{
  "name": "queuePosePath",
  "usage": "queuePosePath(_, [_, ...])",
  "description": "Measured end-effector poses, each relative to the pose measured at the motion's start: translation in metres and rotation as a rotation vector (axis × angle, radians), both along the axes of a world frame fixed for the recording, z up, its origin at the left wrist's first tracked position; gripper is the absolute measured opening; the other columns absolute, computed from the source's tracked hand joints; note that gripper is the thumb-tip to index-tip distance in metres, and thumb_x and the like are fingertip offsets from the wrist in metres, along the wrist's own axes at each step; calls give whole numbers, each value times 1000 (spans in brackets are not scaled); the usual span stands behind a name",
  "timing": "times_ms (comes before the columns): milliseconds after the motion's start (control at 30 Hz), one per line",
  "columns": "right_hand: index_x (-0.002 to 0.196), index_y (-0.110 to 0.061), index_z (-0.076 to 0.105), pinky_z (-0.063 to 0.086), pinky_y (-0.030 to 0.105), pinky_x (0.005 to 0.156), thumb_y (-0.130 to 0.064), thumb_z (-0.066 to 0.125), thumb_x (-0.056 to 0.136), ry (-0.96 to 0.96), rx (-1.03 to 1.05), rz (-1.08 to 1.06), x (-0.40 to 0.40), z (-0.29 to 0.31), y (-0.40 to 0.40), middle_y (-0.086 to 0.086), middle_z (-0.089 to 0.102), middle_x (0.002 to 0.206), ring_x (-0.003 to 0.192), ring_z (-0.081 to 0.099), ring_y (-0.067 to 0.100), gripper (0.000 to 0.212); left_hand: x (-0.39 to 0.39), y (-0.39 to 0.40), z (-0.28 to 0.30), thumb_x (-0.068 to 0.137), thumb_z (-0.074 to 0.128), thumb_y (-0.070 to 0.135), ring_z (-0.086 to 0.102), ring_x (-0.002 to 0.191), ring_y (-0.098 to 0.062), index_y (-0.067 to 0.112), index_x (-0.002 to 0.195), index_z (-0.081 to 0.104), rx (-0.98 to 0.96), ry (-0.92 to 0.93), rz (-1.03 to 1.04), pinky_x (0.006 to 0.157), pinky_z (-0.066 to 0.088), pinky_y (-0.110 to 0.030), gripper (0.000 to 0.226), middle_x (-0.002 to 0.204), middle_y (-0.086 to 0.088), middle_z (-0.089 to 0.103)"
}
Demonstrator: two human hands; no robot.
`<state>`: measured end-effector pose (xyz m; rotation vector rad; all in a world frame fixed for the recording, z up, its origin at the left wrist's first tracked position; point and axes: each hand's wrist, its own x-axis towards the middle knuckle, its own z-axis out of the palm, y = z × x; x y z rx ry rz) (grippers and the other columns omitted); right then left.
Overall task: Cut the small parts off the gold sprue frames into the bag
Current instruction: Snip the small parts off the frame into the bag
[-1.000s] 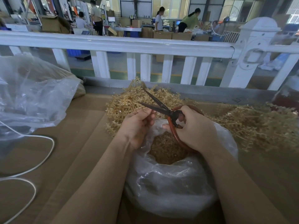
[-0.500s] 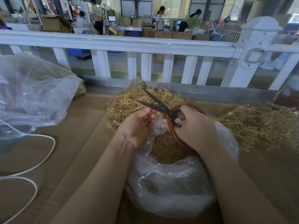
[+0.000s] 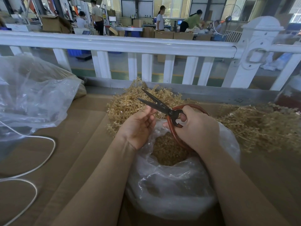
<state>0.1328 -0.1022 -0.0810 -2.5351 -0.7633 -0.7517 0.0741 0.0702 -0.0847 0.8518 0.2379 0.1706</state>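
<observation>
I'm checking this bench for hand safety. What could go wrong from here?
1. The scissors are open with the blades right beside the left hand fingertips; closing them may nick a finger.
2. The bag mouth sits partly under the right hand; clipped parts could land on the cardboard instead.

View: single head-worn wide-angle camera.
Direction: forward and down over the table (image 3: pixel 81 144).
Nearness: close; forearms enter from the near edge, the bag (image 3: pixel 171 185) at near centre.
Far field: white railing (image 3: pixel 130 44), workshop beyond.
Shared views: none; one camera only.
</observation>
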Motion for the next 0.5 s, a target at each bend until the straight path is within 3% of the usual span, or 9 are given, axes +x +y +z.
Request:
queuePosePath(167, [86, -26, 63, 33, 19, 47, -84, 45, 75, 10, -6, 24, 2, -2, -3, -16, 58, 65, 53, 50, 10, 62, 0, -3, 1, 76, 64, 16, 61, 66, -7, 11, 86, 65, 46, -24, 20, 72, 51, -21, 11, 72, 4, 68])
queuePosePath(367, [81, -37, 47, 27, 16, 48, -91, 41, 70, 65, -15, 19, 3, -2, -5, -23, 40, 60, 54, 41, 5, 55, 0, -7, 3, 72, 69, 10, 60, 62, -8, 10, 86, 65, 77, -94, 91, 66, 53, -19, 15, 72, 0, 67])
queuePosePath(500, [96, -35, 63, 24, 12, 51, -89, 48, 71, 82, 5, 24, 6, -4, -6, -28, 41, 69, 59, 34, -3, 61, 0, -10, 3, 90, 60, 1, 60, 63, -7, 13, 85, 63, 159, -118, 146, 72, 50, -21, 13, 72, 1, 67])
